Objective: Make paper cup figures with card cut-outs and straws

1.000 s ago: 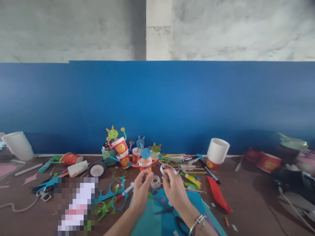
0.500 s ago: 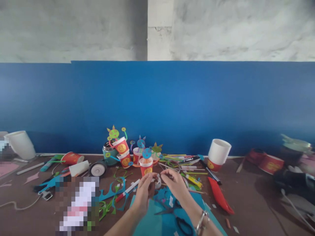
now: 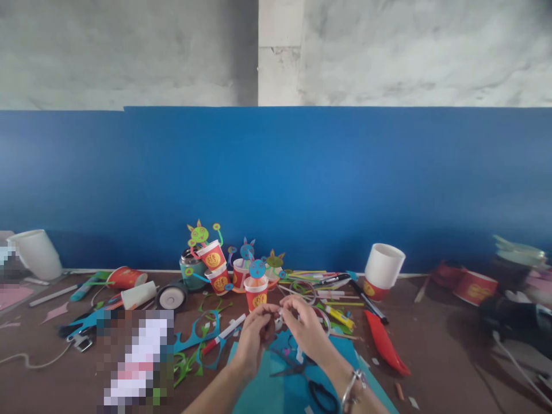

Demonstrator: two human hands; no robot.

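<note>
Nearest, scissors (image 3: 296, 370) lie on blue paper (image 3: 261, 385), below the left grip (image 3: 255, 336) and the right grip (image 3: 305, 328). Both have bent fingers, with tips close together; whether they pinch something, I cannot tell. Between them a roll of tape (image 3: 278, 324) shows, mostly hidden. Just beyond the grips stands a cup (image 3: 256, 299) with a blue face (image 3: 257, 268); farther behind is a blue board (image 3: 276, 178).

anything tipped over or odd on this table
Yes: on the left, a red cup and a white cup lie on their sides, though others stand upright. The scissors lie open on blue paper, and green scraps are strewn loosely.
</note>
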